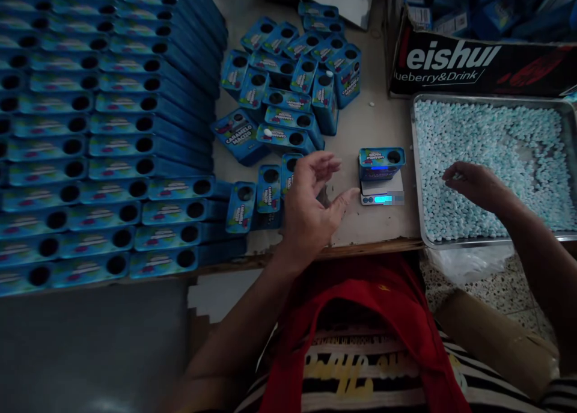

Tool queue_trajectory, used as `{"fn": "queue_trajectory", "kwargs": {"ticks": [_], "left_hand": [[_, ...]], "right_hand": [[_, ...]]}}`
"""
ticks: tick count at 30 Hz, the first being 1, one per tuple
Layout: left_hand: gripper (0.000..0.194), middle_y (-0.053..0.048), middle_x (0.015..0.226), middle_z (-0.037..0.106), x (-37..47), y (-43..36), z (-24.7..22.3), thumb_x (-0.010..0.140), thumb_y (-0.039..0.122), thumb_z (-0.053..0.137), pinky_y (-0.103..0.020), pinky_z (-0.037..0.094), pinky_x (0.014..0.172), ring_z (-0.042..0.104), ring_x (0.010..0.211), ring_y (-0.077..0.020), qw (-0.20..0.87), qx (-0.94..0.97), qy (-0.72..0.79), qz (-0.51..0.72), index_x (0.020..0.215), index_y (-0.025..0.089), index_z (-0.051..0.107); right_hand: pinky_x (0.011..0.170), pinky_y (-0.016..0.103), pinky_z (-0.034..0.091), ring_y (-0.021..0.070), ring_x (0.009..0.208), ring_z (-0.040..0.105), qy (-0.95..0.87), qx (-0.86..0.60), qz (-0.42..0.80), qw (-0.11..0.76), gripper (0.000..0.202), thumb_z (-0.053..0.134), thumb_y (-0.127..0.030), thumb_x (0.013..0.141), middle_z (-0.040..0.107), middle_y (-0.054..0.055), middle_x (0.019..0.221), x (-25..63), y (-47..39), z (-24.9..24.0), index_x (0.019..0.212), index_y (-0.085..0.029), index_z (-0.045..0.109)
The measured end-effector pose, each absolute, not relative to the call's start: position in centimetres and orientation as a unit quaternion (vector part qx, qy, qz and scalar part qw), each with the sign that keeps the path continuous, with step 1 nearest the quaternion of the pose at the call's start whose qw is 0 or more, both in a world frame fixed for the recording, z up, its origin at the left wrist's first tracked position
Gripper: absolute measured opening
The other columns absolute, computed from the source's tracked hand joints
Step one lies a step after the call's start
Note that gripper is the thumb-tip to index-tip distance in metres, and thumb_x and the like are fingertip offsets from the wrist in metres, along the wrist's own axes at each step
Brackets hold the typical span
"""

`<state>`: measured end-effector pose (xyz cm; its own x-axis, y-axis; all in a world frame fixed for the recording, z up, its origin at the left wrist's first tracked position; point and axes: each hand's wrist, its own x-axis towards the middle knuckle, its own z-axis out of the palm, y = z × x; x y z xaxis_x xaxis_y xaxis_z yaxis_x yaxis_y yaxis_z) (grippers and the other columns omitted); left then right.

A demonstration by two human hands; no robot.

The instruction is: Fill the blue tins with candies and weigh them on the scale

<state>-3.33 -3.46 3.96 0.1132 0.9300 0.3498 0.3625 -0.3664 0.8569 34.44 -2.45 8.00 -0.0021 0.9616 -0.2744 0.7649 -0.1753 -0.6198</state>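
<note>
Left hand (311, 205): released, fingers curled, empty, just beside the scale (382, 192)
Right hand (473, 184): in the tray (417, 178), pinching candies (496, 142), grip unclear
Tin (381, 162): on the scale, near the counter's front edge
Risk: a left-hand nudge may tip the tin; candies may spill between tray and tin

My worktop (369, 130) is pale and scuffed, its wooden front edge worn and chipped along the middle of the frame. Below it, at lower right, I see speckled terrazzo floor (509, 293). At lower left a dark flat surface (90, 347) lies in shadow. At upper right stands a black cardboard carton (478, 64) with white lettering. The light is dim and bluish.
</note>
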Motion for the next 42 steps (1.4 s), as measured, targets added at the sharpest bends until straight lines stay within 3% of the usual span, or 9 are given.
{"fn": "queue_trajectory", "kwargs": {"ticks": [4, 14, 18, 21, 24, 28, 31, 38, 42], "left_hand": [[0.070, -0.011, 0.145, 0.067, -1.8, -1.7, 1.7, 0.093, 0.037, 0.089, -0.053, 0.060, 0.119, 0.069, 0.140, -0.0312, 0.375, 0.617, 0.482, 0.496, 0.148, 0.033, 0.046], [0.074, -0.010, 0.148, 0.065, 1.1, 0.0, 0.0, 0.085, 0.029, 0.097, -0.048, 0.057, 0.120, 0.066, 0.143, -0.0303, 0.404, 0.598, 0.472, 0.506, 0.144, 0.030, 0.053], [0.077, -0.009, 0.144, 0.070, 1.5, 1.2, -0.6, 0.080, 0.025, 0.101, -0.045, 0.058, 0.119, 0.070, 0.138, -0.0295, 0.405, 0.617, 0.459, 0.495, 0.143, 0.029, 0.057], [0.051, -0.005, 0.121, 0.079, 1.9, 2.1, 0.2, 0.086, 0.020, 0.093, -0.039, 0.064, 0.103, 0.078, 0.111, -0.0252, 0.411, 0.671, 0.425, 0.447, 0.129, 0.024, 0.068], [0.029, -0.006, 0.119, 0.080, 2.6, 2.0, 2.8, 0.097, 0.016, 0.078, -0.044, 0.061, 0.107, 0.076, 0.113, -0.0268, 0.312, 0.774, 0.372, 0.407, 0.124, 0.025, 0.074], [0.028, -0.003, 0.133, 0.079, 3.7, 0.9, 6.7, 0.108, 0.016, 0.062, -0.064, 0.035, 0.134, 0.068, 0.135, -0.0304, 0.096, 0.869, 0.305, 0.379, 0.126, 0.031, 0.077], [0.025, -0.004, 0.132, 0.080, 3.9, 0.9, 7.5, 0.110, 0.020, 0.061, -0.065, 0.037, 0.131, 0.068, 0.134, -0.0311, 0.039, 0.889, 0.276, 0.363, 0.124, 0.032, 0.078], [0.037, -0.005, 0.122, 0.080, 2.0, 1.5, 5.2, 0.095, 0.007, 0.066, -0.044, 0.058, 0.106, 0.072, 0.115, -0.0283, 0.190, 0.816, 0.355, 0.415, 0.123, 0.028, 0.078], [0.024, -0.003, 0.116, 0.080, 2.1, 1.1, 3.5, 0.094, 0.020, 0.078, -0.038, 0.060, 0.104, 0.075, 0.112, -0.0246, 0.297, 0.724, 0.397, 0.479, 0.118, 0.024, 0.076]], "right_hand": [[0.071, 0.034, 0.046, 0.0204, 0.074, 0.064, -0.641, -0.701, 0.299, 0.091, 0.018, 0.073, -0.036, 0.088, 0.080, 0.008, 0.090, 34.6, -1.9, 8.9, 0.095, -0.021, 0.081], [0.055, 0.026, 0.038, 0.0117, 0.062, 0.050, -0.471, -0.619, 0.581, 0.239, 0.034, 0.093, -0.044, 0.083, 0.063, 0.001, 0.074, 31.9, -0.4, 11.0, 0.098, -0.021, 0.074], [0.064, 0.030, 0.049, 0.0157, 0.067, 0.059, -0.592, -0.630, 0.460, 0.203, 0.029, 0.087, -0.048, 0.090, 0.067, 0.002, 0.075, 31.9, 0.7, 10.7, 0.096, -0.021, 0.078], [0.092, 0.044, 0.058, 0.0282, 0.100, 0.074, -0.687, -0.638, 0.308, 0.160, 0.021, 0.092, -0.041, 0.084, 0.081, 0.009, 0.105, 32.5, 0.3, 10.3, 0.095, -0.025, 0.085], [0.102, 0.048, 0.059, 0.0311, 0.118, 0.073, -0.624, -0.661, 0.317, 0.270, 0.025, 0.090, -0.044, 0.089, 0.081, 0.011, 0.124, 31.6, -1.2, 9.6, 0.107, -0.027, 0.086], [0.090, 0.039, 0.067, 0.0217, 0.095, 0.078, -0.343, -0.571, 0.595, 0.451, 0.035, 0.076, -0.057, 0.102, 0.082, 0.009, 0.104, 27.6, -3.0, 7.8, 0.106, -0.022, 0.080], [0.089, 0.036, 0.069, 0.0200, 0.093, 0.078, -0.188, -0.473, 0.707, 0.492, 0.035, 0.065, -0.052, 0.110, 0.082, 0.007, 0.097, 24.7, -3.2, 6.7, 0.100, -0.021, 0.076], [0.092, 0.036, 0.071, 0.0215, 0.093, 0.078, -0.075, -0.417, 0.752, 0.505, 0.034, 0.049, -0.039, 0.117, 0.081, 0.008, 0.093, 22.8, -2.7, 6.3, 0.106, -0.019, 0.075], [0.098, 0.036, 0.069, 0.0213, 0.097, 0.080, -0.102, -0.436, 0.755, 0.479, 0.035, 0.055, -0.041, 0.115, 0.082, 0.010, 0.093, 23.6, -2.6, 6.7, 0.100, -0.018, 0.076]]}}
